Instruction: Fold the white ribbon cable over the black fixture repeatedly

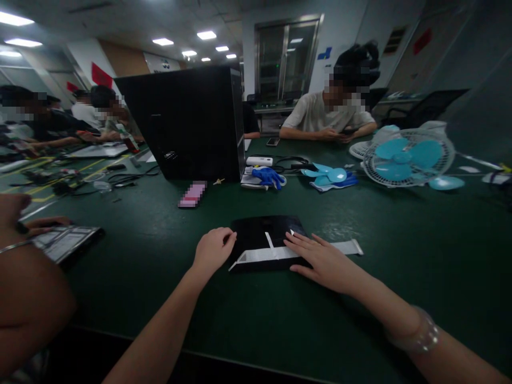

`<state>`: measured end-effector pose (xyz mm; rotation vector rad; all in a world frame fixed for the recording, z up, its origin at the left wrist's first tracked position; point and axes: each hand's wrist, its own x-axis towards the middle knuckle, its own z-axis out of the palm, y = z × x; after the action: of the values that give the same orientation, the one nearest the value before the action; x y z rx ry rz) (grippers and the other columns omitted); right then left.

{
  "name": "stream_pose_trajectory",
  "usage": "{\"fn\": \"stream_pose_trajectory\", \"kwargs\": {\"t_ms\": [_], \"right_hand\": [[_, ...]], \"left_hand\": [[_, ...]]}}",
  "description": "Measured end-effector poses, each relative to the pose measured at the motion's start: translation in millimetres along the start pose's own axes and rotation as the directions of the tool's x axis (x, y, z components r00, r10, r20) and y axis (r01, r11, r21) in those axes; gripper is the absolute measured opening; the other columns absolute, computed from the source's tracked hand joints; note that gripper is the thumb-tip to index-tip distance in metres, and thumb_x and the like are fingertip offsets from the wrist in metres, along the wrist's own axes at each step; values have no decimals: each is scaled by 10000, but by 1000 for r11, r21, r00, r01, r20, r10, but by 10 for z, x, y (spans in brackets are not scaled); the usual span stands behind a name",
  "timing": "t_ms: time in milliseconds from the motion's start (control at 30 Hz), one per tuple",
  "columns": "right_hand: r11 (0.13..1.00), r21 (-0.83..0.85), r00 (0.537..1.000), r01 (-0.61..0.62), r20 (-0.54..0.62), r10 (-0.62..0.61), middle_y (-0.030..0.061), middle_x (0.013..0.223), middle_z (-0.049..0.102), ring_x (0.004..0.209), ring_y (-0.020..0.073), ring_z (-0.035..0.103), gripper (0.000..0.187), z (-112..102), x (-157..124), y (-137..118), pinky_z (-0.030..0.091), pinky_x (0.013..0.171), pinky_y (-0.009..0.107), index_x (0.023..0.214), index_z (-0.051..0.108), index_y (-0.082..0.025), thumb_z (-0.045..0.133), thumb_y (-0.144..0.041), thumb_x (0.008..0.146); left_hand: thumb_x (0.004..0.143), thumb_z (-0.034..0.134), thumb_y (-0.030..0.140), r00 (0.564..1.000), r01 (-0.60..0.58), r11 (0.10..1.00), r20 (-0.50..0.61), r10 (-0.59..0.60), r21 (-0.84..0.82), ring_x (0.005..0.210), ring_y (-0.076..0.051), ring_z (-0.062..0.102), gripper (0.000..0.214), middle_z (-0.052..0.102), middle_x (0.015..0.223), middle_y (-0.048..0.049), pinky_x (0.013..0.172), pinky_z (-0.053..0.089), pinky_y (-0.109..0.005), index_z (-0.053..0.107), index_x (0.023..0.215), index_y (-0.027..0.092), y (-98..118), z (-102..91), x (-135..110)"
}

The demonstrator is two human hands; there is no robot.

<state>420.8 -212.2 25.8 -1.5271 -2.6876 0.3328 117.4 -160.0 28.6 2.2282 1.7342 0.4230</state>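
A flat black panel [260, 234] lies on the green table [280, 320] in front of me, with a white ribbon strip [348, 247] running across it and out past its right edge. My left hand [212, 249] rests at the panel's left edge, its fingers curled against the edge. My right hand [320, 258] lies flat on the panel's right part, fingers stretched out over the strip. A pale bracelet [420, 333] sits on my right wrist.
A black computer case [188, 122] stands behind the panel, a pink phone [192, 194] and blue gloves [267, 176] near it. A blue fan [404, 157] lies at right. A person's arm [28, 288] and metal tray [66, 242] at left; a seated person [328, 114] opposite.
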Motion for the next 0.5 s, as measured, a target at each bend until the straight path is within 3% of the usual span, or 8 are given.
{"fn": "stream_pose_trajectory", "kwargs": {"t_ms": [267,400,500], "right_hand": [[996,-38,997,-79,-17,79,89,1547,328,1380,315,370,709,-71,-40,93,273,1112,605,1503,360,-255,430,-633,908],[969,-95,974,-227,-1,228,119,1513,396,1338,337,429,744,-83,-162,455,317,1087,598,1506,361,-229,472,-618,882],[933,-118,941,-339,-68,333,141,1458,476,1251,376,520,752,-58,-298,874,396,1010,617,1484,406,-230,480,-635,855]], "left_hand": [[963,429,335,999,-28,999,-46,27,-32,989,-210,615,276,677,1029,-50,826,454,-302,677,932,216,-2,-12,-15],[964,430,340,998,-64,996,-33,62,-61,994,-207,616,268,675,1044,-45,852,454,-311,672,962,223,-40,14,-15],[959,433,361,998,-68,995,-7,68,-77,999,-216,613,276,668,1069,-48,844,461,-325,672,987,225,-48,18,-20]]}}
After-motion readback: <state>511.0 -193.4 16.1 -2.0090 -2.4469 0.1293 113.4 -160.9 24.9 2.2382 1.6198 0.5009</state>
